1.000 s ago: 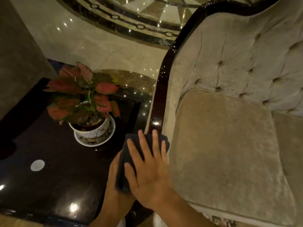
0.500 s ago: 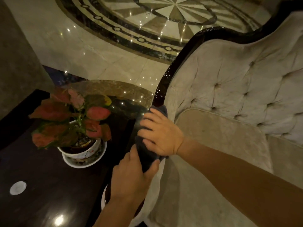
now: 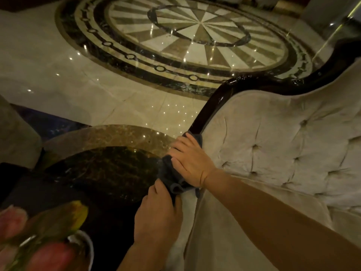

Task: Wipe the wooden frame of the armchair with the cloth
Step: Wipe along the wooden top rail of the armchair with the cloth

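Right hand (image 3: 192,163): reaches in from the lower right, bare forearm running diagonally across the seat; palm down on the cloth, wrist slightly bent back
Right fingers (image 3: 180,145): lie close together, pressed flat over the cloth against the frame — tips point up and left along the rail
Left hand (image 3: 159,216): comes up from the bottom edge, back of hand toward the camera, just below the right hand
Left fingers (image 3: 159,189): curled around the lower, bunched end of the cloth, pinching it; the tips themselves are hidden behind the fabric
Cloth (image 3: 172,178): dark grey, folded and rumpled, wrapped over the armchair's side rail between the two hands; a small corner shows above the right fingertips
Wooden frame (image 3: 207,112): dark, glossy, curving up from under the cloth and along the top of the backrest to the right — wet-looking highlights on the bend
Armchair upholstery (image 3: 273,145): pale, button-tufted velvet, touching the inner edge of the frame
Counter (image 3: 105,169): dark polished side table just left of the chair, with a round brown marble inlay
Potted plant (image 3: 45,231): pink and green leaves in a white pot at lower left, blurred, standing on the counter
Floor (image 3: 175,40): glossy marble with a large round medallion, beyond the chair
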The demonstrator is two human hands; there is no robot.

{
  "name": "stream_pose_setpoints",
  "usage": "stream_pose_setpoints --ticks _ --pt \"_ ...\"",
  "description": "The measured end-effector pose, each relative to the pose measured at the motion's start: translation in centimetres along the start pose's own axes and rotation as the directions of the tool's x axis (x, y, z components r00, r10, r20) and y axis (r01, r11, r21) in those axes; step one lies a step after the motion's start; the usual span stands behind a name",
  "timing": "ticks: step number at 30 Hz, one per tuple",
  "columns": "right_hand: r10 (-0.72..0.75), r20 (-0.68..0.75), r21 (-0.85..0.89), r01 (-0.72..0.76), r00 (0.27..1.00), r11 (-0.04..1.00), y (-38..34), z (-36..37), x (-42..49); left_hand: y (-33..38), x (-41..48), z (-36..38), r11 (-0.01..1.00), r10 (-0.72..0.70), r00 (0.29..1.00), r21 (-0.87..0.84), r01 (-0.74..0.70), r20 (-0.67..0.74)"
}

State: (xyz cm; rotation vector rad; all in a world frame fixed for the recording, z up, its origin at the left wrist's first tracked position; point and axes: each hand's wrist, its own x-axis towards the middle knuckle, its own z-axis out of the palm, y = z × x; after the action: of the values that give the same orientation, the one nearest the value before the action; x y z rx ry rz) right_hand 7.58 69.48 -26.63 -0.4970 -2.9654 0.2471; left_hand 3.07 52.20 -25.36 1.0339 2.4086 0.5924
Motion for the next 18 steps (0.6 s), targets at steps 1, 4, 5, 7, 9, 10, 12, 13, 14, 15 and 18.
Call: stream_pose_setpoints --ticks 1,4,5,7,9,10,12,13,14,15,18 --pt "0.005 -0.011 -0.023 -0.005 1.000 1.000 1.1 -0.1 0.5 0.7 1.2 -0.1 1.000 0.017 1.000 0.021 -0.017 0.017" --pt "0.015 -0.050 -0.107 -0.020 0.999 0.994 4.2 -0.6 2.3 2.6 5.4 0.2 0.997 0.049 0.997 0.050 -0.052 0.052" --pt "0.027 -0.065 -0.121 -0.035 0.998 0.992 5.4 -0.9 2.9 3.4 6.8 0.4 0.997 0.050 0.996 0.057 -0.054 0.074" --pt "0.043 -0.103 -0.161 -0.060 0.994 0.985 7.6 -1.7 3.9 4.9 9.3 0.7 0.996 0.057 0.994 0.066 -0.063 0.090" --pt "0.059 -0.138 -0.211 -0.088 0.989 0.974 9.8 -2.7 5.1 6.5 12.0 1.0 0.995 0.061 0.995 0.077 -0.068 0.085" --pt "0.056 -0.156 -0.236 -0.093 0.986 0.967 10.7 -3.1 5.5 7.2 13.3 1.3 0.994 0.071 0.995 0.075 -0.076 0.073" --pt "0.040 -0.180 -0.273 -0.089 0.983 0.958 12.4 -3.8 6.1 8.6 15.5 1.8 0.993 0.106 0.993 0.051 -0.109 0.048" --pt "0.027 -0.184 -0.298 -0.082 0.983 0.951 13.1 -4.1 6.3 9.2 16.3 1.9 0.991 0.127 0.991 0.038 -0.129 0.042" --pt "0.013 -0.187 -0.324 -0.074 0.982 0.943 14.0 -4.6 6.6 9.7 17.0 2.2 0.990 0.139 0.990 0.024 -0.140 0.033" --pt "0.003 -0.190 -0.344 -0.069 0.982 0.936 14.8 -5.2 6.9 10.0 17.5 2.4 0.990 0.139 0.990 0.007 -0.139 0.019" --pt "0.017 -0.227 -0.366 -0.102 0.974 0.925 17.4 -7.6 7.7 10.9 18.5 2.9 0.991 0.136 0.990 0.002 -0.136 -0.041"
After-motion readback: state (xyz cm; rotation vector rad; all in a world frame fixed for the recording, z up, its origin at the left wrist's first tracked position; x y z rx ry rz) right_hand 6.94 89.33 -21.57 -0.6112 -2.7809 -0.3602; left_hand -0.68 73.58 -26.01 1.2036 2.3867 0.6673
